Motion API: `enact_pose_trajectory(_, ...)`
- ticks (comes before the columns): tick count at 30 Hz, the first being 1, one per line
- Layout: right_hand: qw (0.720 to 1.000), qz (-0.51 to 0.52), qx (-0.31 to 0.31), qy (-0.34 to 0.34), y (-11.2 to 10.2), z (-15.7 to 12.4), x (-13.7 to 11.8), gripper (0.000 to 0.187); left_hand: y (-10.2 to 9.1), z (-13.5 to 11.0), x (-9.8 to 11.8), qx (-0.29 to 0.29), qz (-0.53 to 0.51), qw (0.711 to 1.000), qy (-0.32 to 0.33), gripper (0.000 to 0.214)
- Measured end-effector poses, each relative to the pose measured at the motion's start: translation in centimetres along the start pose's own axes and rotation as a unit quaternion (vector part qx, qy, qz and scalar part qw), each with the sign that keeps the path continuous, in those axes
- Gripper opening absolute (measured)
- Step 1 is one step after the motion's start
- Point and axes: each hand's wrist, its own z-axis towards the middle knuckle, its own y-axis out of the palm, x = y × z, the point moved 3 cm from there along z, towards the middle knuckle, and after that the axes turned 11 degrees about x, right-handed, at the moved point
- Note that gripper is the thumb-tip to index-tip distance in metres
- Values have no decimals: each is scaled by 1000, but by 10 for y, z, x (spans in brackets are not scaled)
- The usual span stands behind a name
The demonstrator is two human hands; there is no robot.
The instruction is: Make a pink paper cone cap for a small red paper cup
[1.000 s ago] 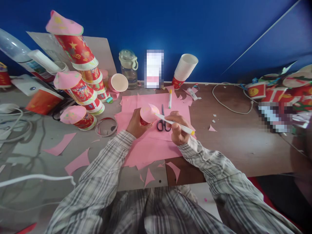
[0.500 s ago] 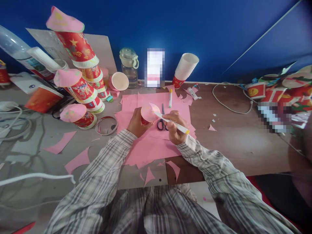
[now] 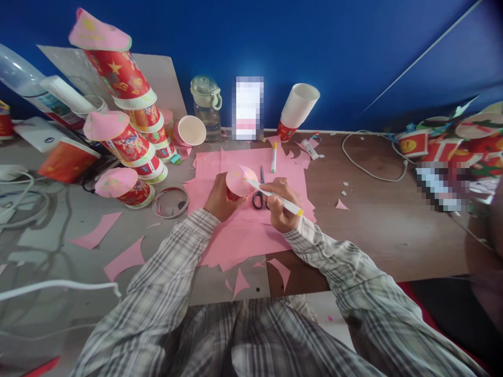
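Note:
My left hand (image 3: 220, 200) is closed around a red paper cup (image 3: 233, 197) topped by a pink paper cone (image 3: 237, 182). In my right hand (image 3: 283, 205) is a white marker (image 3: 290, 204) with a yellow end, its tip at the right side of the cone. Both hands are over stacked pink paper sheets (image 3: 236, 243). Between them, black-handled scissors (image 3: 258, 200) lie on the paper, partly hidden by my right hand. A second marker (image 3: 274, 158), with yellow and green ends, rests farther back on the sheets.
Decorated cup towers (image 3: 121, 78) stand at left, near a tipped white cup (image 3: 191, 130) and a water bottle (image 3: 206, 111). Behind the paper are a blurred lit screen (image 3: 247, 107) and stacked cups (image 3: 301, 107). Pink scraps (image 3: 126, 259) and a white cable (image 3: 369, 175) lie around.
The view has shifted slightly. The marker tip stays at the cone, and both hands keep their holds with barely any movement.

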Motion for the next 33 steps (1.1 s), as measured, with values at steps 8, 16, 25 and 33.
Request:
enact_pose_trajectory(8, 1000, 1, -9, 7, -1, 1, -1, 52, 0, 0, 0, 3, -2, 1000, 8, 63)
enact_pose_trajectory(16, 1000, 17, 0, -12, -1, 1, -4, 46, 1, 0, -1, 1, 4, 1000, 5, 62)
enact_pose_trajectory(25, 1000, 5, -7, 8, -1, -1, 1, 51, 0, 0, 0, 4, 2, 1000, 9, 61)
enact_pose_trajectory(33, 1000, -5, -16, 25, -1, -2, 1, 57, 0, 0, 0, 0, 7, 1000, 6, 61)
